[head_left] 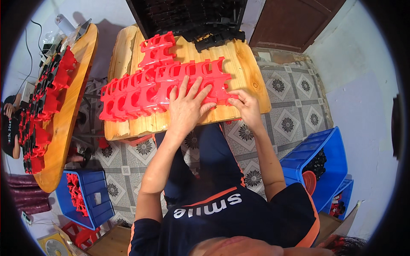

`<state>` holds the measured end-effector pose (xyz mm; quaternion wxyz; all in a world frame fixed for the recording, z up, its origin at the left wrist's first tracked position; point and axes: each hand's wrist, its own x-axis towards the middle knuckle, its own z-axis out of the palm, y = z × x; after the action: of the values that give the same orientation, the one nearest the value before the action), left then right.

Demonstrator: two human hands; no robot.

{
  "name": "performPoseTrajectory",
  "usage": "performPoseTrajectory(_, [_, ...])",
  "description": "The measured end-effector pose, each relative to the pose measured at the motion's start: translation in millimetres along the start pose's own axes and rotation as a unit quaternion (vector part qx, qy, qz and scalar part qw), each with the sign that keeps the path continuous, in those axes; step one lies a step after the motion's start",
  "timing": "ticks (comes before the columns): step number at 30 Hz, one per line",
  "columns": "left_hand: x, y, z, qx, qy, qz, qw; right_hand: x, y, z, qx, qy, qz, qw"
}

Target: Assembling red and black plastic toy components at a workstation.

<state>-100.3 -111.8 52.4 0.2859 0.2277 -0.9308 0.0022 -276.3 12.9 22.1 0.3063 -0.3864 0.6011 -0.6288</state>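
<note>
A long row of red plastic frame parts (141,91) lies across a small wooden table (247,64). My left hand (188,106) rests flat on the row's right half, fingers spread and pressing down. My right hand (247,106) pinches the right end of the row at the table's front edge. A second short stack of red parts (157,49) lies behind the row. Black plastic parts (218,39) sit at the table's far edge.
A black crate (188,15) stands behind the table. A second wooden table (72,111) at left carries red and black parts, with another person's arm (10,111) at its far side. Blue bins stand on the tiled floor at lower left (92,200) and right (324,162).
</note>
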Motion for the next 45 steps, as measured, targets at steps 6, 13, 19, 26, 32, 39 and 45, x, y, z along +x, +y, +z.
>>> performPoseTrajectory(6, [7.2,3.8,-2.2,0.039,-0.026,-0.007,0.999,-5.3,-19.7,-44.0,-0.370,0.100,-0.140,0.913])
performPoseTrajectory(13, [16.4,62.8,-39.1,-0.521,0.075,-0.180,0.831,-34.8,-97.9,-49.0,-0.428,-0.011,-0.474,0.770])
performPoseTrajectory(19, [-22.5,35.7,-62.0,-0.792,0.179,-0.327,0.483,64.1,-86.0,-4.7,-0.021,-0.228,-0.277,0.933])
performPoseTrajectory(26, [-85.5,7.8,-60.4,-0.857,0.187,-0.314,0.364,260.3,16.7,42.1,-0.584,0.151,-0.220,0.766])
performPoseTrajectory(32, [-109.8,-9.7,-84.7,-0.794,0.244,-0.390,0.398,241.8,-17.9,43.2,-0.588,0.111,-0.194,0.777])
performPoseTrajectory(39, [-100.0,-19.9,-83.8,-0.870,0.138,-0.312,0.356,67.2,-138.8,71.9,-0.239,-0.124,-0.446,0.853])
performPoseTrajectory(45, [-109.3,-10.3,-87.5,-0.842,0.177,-0.334,0.384,-22.1,-151.7,120.4,-0.277,-0.243,-0.540,0.757])
